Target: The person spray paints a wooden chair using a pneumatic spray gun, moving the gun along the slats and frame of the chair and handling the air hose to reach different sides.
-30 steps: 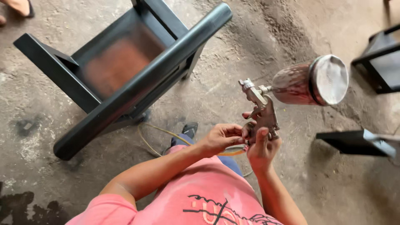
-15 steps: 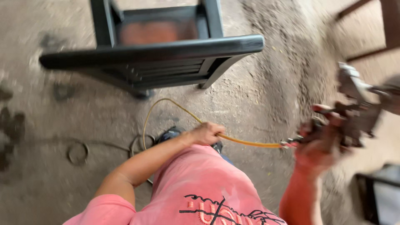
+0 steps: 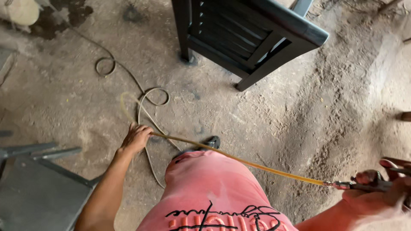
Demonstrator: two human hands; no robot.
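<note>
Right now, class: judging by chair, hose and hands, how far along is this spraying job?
Done: the chair looks evenly dark-coated. In hand: the left hand holds the yellow hose aside, and the right hand grips the spray gun, aimed away. Left: cannot tell; the chair's far sides are hidden.

A thin yellow-orange air hose [image 3: 257, 164] runs taut and slanting above the dirt floor, its right end joined by a metal fitting to a paint-stained spray gun [image 3: 376, 182] at the frame's right edge.
</note>
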